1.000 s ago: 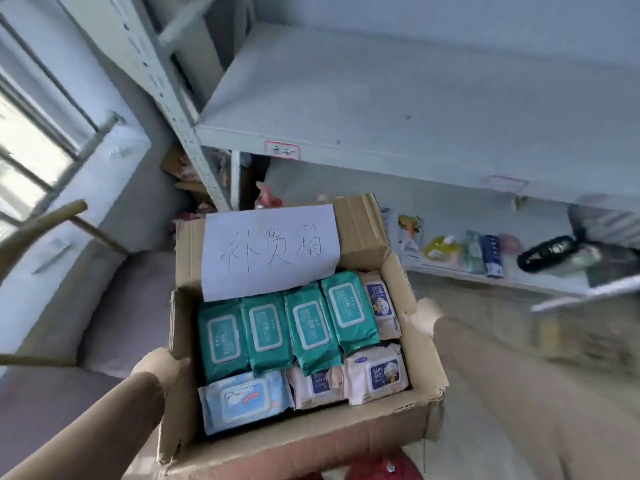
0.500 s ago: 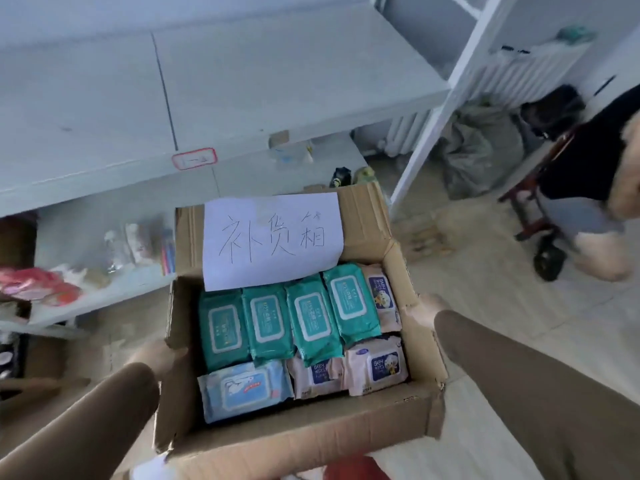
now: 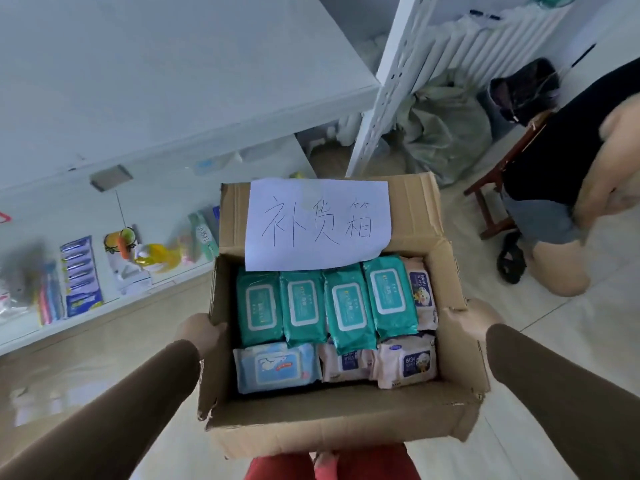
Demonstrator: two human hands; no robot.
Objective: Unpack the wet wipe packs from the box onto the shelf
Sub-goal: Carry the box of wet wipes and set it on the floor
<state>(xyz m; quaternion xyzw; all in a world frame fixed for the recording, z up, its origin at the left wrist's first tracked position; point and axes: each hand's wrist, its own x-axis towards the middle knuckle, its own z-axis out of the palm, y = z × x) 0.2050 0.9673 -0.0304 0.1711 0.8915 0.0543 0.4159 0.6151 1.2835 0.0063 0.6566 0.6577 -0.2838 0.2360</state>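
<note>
Both hands, left hand [image 3: 202,332] and right hand [image 3: 476,317], are gripping the full box [image 3: 339,415] at mid-frame, carrying it; next it probably needs setting down by the shelf [image 3: 166,74] at upper left.

Matt corrugated cardboard box [image 3: 346,424] holds glossy plastic wipe packs [image 3: 346,306].

Box [image 3: 339,424]: 4 teal packs [image 3: 346,306], 1 blue pack [image 3: 275,367], 3 pink baby-wipe pks [image 3: 407,363].

A small shop or stockroom is shown. White metal shelving [image 3: 388,81] stands beyond the hands, and packaged toothbrushes [image 3: 81,275] and small goods are laid out left of the left hand [image 3: 202,332].
</note>
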